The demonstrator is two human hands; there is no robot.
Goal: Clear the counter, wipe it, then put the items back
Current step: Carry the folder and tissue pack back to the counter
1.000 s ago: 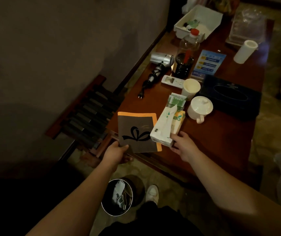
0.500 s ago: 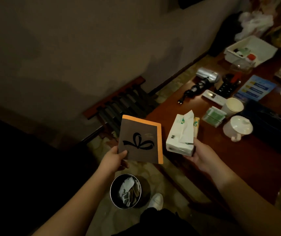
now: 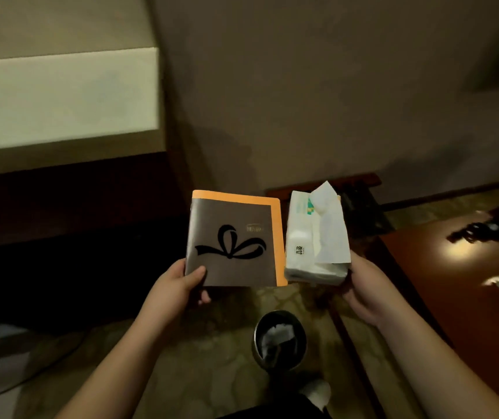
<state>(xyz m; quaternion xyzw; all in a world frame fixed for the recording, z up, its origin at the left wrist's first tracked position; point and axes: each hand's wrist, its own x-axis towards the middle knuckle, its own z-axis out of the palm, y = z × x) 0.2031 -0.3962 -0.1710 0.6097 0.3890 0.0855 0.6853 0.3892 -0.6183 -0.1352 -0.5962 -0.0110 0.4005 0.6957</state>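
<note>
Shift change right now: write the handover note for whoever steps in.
Left hand: grips the grey-and-orange booklet by its lower left corner.
Right hand: grips the tissue pack from below.
Both are held in the air, off the counter, above the bin.
Done: these two lifted off.
Left: set them aside, clear the blurred items at the counter's far right, wipe, put everything back.

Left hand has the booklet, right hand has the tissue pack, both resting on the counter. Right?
Not quite. The head view shows the left hand holding the booklet and the right hand holding the tissue pack, but both are held up off the counter, above the floor and a bin.
</note>
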